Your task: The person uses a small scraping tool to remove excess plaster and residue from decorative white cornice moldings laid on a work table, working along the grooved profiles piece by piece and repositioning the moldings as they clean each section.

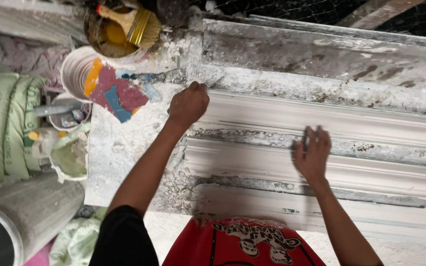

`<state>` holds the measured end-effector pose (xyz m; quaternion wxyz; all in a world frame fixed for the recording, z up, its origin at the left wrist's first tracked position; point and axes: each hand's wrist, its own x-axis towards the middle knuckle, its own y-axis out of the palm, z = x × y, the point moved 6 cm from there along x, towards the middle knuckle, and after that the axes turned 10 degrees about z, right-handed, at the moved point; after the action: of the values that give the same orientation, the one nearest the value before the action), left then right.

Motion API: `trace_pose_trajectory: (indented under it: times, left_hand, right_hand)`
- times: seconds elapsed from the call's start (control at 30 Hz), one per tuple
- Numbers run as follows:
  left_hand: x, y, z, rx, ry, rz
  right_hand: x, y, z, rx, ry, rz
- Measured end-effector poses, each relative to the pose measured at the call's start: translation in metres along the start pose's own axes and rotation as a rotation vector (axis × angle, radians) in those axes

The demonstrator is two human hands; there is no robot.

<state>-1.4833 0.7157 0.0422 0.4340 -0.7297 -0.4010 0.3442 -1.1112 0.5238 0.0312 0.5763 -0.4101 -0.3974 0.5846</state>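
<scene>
Plaster-crusted table fills the frame, where the left hand, fisted at centre on a small tool I cannot identify, works the white moulding while the right hand lies open, steadying it, likely mid-smoothing.

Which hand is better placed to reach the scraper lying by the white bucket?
Left, probably. The left hand is closed at the moulding's end, close to the scraper; the right hand lies flat farther along.
</scene>
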Motion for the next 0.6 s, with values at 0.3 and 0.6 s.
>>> trace_pose_trajectory:
  times: [0.3, 0.6]
  left_hand:
    - [0.055, 0.005, 0.000, 0.516, 0.439, 0.407]
    - [0.075, 0.023, -0.041, 0.651, 0.608, 0.629]
  right_hand:
    - [-0.033, 0.014, -0.054, -0.028, 0.228, -0.047]
    - [-0.034, 0.009, -0.046, -0.018, 0.250, -0.057]
